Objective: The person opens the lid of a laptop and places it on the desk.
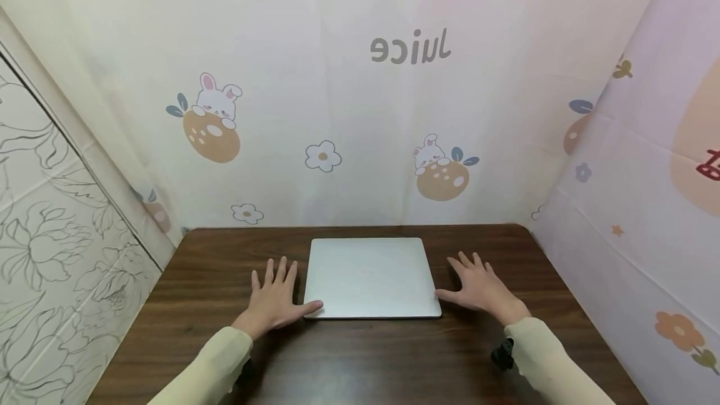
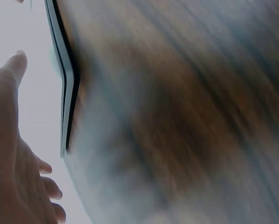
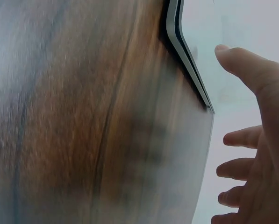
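A closed silver laptop [image 1: 368, 277] lies flat on the dark wooden table [image 1: 360, 361]. My left hand [image 1: 275, 297] is at its left side, fingers spread and pointing away from me, with the thumb over the front left corner. On the other side, my right hand [image 1: 478, 285] has its fingers extended and its thumb close to the laptop's right edge. Both wrist views show the laptop's thin edge beside the left thumb [image 2: 15, 67] and the right thumb [image 3: 242, 63]. Whether either thumb touches the lid is hard to tell. Neither hand grips anything.
Behind the table hangs a pale curtain [image 1: 360, 111] printed with rabbits, fruit and flowers. Another printed cloth [image 1: 635, 224] borders the right side, and a panel with line-drawn flowers [image 1: 50, 255] stands at the left. A dark device [image 1: 502, 355] sits at the right wrist.
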A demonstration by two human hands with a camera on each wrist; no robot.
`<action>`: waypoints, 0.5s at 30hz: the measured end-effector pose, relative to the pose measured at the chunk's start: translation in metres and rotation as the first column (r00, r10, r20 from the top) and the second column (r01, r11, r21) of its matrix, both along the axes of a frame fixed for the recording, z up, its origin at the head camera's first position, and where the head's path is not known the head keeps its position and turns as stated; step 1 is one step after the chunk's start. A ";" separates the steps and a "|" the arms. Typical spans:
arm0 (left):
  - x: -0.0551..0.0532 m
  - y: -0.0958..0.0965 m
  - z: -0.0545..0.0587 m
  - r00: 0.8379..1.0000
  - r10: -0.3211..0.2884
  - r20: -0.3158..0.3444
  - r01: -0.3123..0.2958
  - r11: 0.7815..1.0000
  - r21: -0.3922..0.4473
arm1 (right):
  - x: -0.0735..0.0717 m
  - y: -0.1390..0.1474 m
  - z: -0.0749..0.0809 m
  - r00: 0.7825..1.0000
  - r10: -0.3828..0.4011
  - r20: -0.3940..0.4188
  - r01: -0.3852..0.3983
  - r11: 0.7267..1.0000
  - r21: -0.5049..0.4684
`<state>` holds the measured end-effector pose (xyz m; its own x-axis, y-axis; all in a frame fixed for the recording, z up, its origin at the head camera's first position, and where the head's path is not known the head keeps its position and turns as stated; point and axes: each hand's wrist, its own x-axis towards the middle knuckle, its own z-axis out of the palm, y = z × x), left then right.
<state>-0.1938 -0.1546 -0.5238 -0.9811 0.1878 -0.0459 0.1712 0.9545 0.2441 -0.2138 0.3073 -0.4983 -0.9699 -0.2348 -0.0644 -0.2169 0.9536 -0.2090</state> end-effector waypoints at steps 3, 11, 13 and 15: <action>-0.001 -0.004 0.003 1.000 -0.001 -0.003 0.001 1.000 0.002 | 0.000 0.004 0.001 1.000 -0.002 -0.013 0.002 1.000 0.001; -0.004 -0.008 0.005 1.000 0.014 -0.025 -0.014 1.000 0.018 | 0.000 0.009 0.003 0.999 -0.012 -0.036 0.012 1.000 -0.017; -0.005 -0.008 0.005 0.999 0.018 -0.034 -0.018 1.000 0.022 | 0.000 0.008 0.004 0.999 -0.019 -0.039 0.018 1.000 -0.024; -0.006 -0.008 0.006 0.999 0.019 -0.036 -0.018 0.999 0.030 | 0.001 0.007 0.003 0.999 -0.023 -0.038 0.021 0.999 -0.027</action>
<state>-0.1995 -0.1623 -0.5182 -0.9854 0.1703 -0.0047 0.1629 0.9501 0.2660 -0.2131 0.3143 -0.4953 -0.9765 -0.2145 -0.0213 -0.2043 0.9524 -0.2261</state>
